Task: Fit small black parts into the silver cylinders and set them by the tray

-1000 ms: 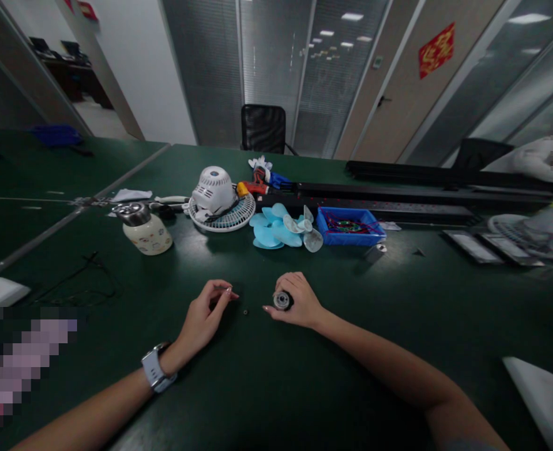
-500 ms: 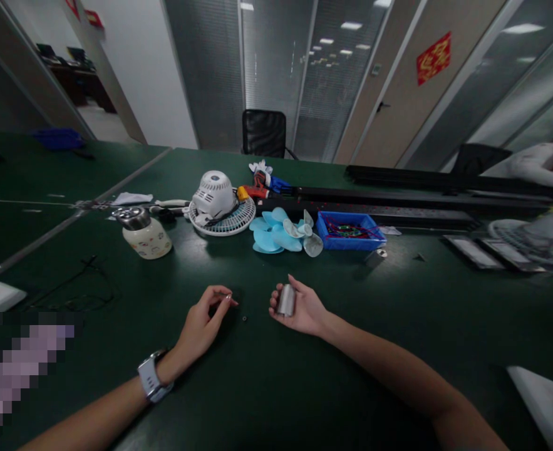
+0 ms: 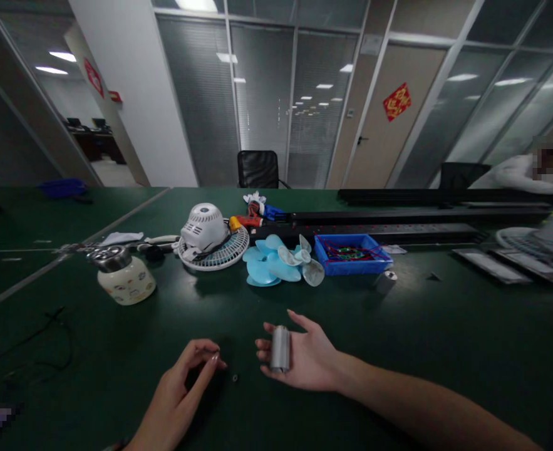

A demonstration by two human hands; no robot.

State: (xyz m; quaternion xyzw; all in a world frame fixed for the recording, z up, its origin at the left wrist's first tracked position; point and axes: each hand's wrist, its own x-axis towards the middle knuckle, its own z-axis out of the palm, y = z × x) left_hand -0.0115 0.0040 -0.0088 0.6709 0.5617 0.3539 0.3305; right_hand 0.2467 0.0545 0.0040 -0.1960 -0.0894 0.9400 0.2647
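Note:
My right hand [image 3: 311, 357] lies palm up with its fingers loosened, bearing a silver metal cylinder [image 3: 280, 349] across the fingers and palm. To its left, my left hand [image 3: 185, 385] is curled just above the green table, thumb and fingertips brought together in a pinch. Whatever may be between those fingertips is too small or hidden to make out. Between the two hands a tiny ring-like part [image 3: 235, 378], perhaps a nut, rests on the tabletop, nearer the left fingertips.
Past the hands are light-blue fan blades [image 3: 271, 260], a white fan motor housing [image 3: 205, 228] on its grille, and a blue bin [image 3: 351, 263] of wires. A cream jar [image 3: 126, 282] stands left. Black rails [image 3: 374, 228] lie behind; a person [image 3: 515, 172] sits far right.
The view has tilted up, so everything sits lower. My right fingers have uncurled from the cylinder, which shows more fully. My left hand keeps its pinch.

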